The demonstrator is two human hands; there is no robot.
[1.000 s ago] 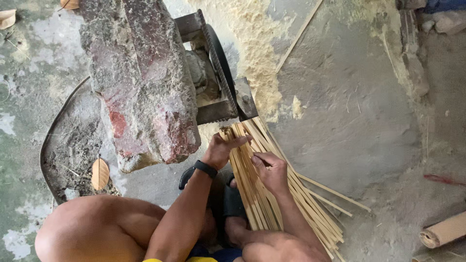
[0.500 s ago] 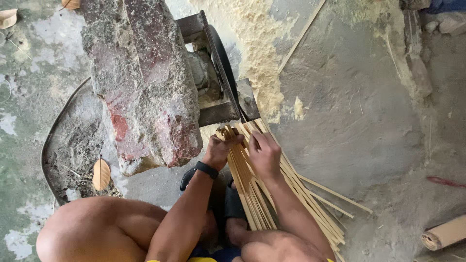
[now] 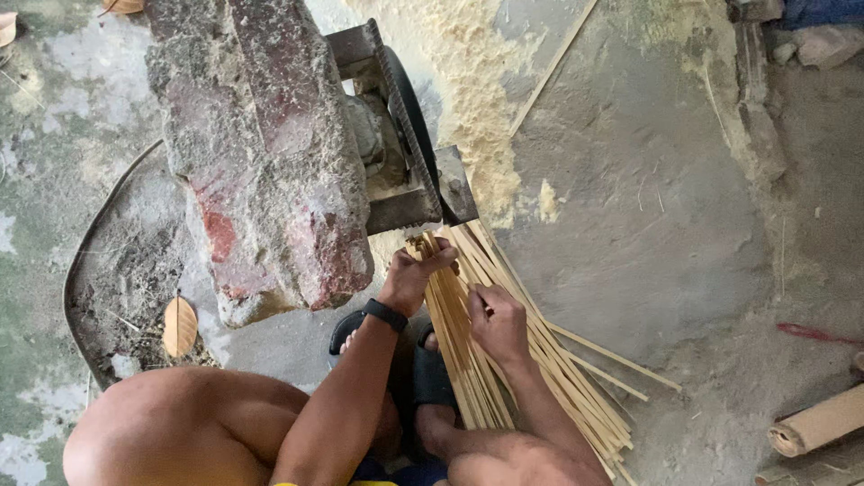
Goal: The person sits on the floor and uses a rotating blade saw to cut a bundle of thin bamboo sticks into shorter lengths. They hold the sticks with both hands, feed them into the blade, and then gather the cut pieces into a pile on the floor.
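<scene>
A bundle of thin pale bamboo strips lies slanted on the concrete floor, its far ends next to a toothed wheel machine. My left hand, a black band on its wrist, grips the far ends of some strips close to the machine. My right hand rests on the middle of the bundle, fingers pinched on one strip. My feet in dark sandals sit under the near part of the bundle.
A big rough stone block with red stains sits against the machine on its left. Pale sawdust covers the floor beyond. A curved metal band edges a dirt patch at left. A cardboard roll lies at right.
My right hand moved up to the strip ends by the machine, then drew back toward me to the middle of the bundle. My left hand stayed at the strip ends.
</scene>
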